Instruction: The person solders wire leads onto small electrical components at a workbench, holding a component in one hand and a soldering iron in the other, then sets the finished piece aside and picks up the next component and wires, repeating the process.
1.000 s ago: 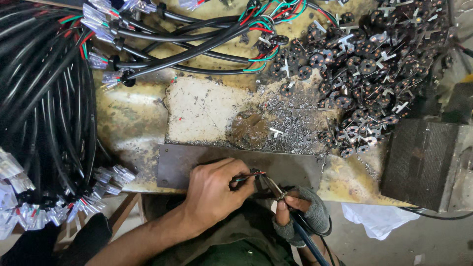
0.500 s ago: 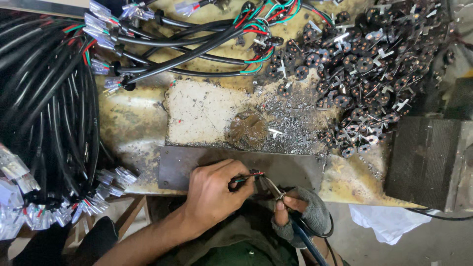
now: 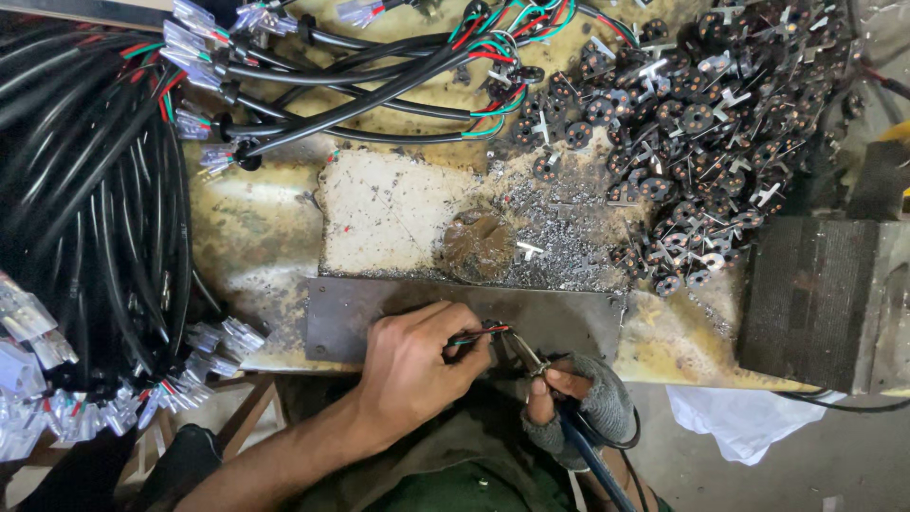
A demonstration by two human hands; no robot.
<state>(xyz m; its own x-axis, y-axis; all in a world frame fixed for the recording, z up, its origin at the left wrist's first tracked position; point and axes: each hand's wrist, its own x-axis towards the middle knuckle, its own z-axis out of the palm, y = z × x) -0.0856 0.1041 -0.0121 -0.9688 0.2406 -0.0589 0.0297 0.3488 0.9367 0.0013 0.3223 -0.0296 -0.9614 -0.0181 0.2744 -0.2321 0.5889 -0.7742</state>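
My left hand (image 3: 414, 365) pinches a thin bundle of red, green and black wires (image 3: 477, 334) against the front edge of a dark metal plate (image 3: 398, 308). My right hand (image 3: 573, 403), in a grey fingerless glove, grips a soldering iron (image 3: 527, 354) with a blue handle. The iron's tip touches the wire ends beside a small black round plug part (image 3: 494, 328). Both hands sit close together at the bench's near edge.
A heap of black round plug parts with metal pins (image 3: 706, 133) covers the back right. Thick black cables with coloured wire ends (image 3: 360, 90) lie across the back, and more cables (image 3: 85, 218) hang at left. A dark block (image 3: 815, 299) stands at right.
The view has shifted slightly. My hands stay at the plate's edge, with the iron tip kept at the wire ends; my left hand's fingers have adjusted a little.
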